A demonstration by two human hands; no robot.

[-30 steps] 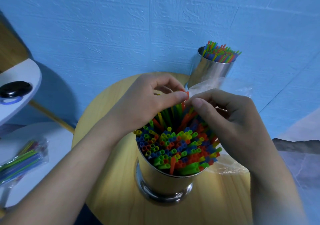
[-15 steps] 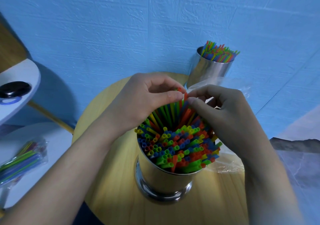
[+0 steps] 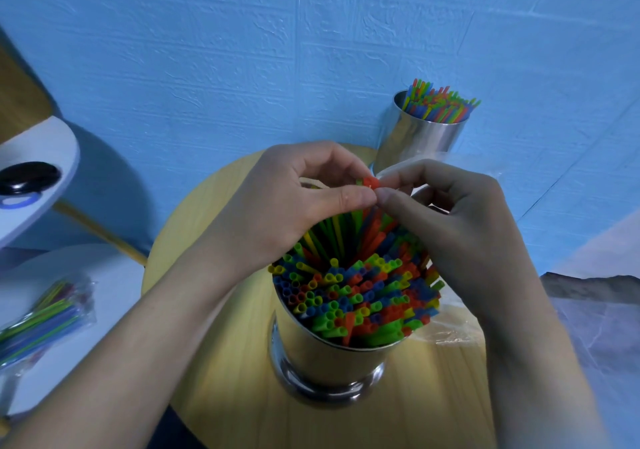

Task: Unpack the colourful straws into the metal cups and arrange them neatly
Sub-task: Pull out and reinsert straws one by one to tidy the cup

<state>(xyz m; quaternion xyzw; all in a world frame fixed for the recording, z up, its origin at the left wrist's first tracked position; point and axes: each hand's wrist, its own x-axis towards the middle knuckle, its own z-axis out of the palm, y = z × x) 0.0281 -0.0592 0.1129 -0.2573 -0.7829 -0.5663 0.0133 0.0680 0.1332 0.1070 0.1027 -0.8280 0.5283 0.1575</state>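
Observation:
A shiny metal cup [image 3: 329,362] packed with colourful straws [image 3: 356,296] stands at the front of the round wooden table [image 3: 214,362]. Several of its straws [image 3: 346,230] stick up higher at the back. My left hand [image 3: 277,206] and my right hand [image 3: 460,234] meet above them, thumbs and fingertips pinching the tops of these raised straws, a red tip [image 3: 371,182] showing between them. A second metal cup [image 3: 419,137] full of straws stands at the back right by the wall.
Crumpled clear plastic wrap [image 3: 446,331] lies on the table behind my right hand. A sealed pack of straws [image 3: 41,320] lies on a white surface at the left. A white shelf [image 3: 38,185] with a black object sits at upper left. The blue wall is close behind.
Both hands have risen a little, pulling the pinched bunch of straws higher out of the near cup; the fingertips have come closer together.

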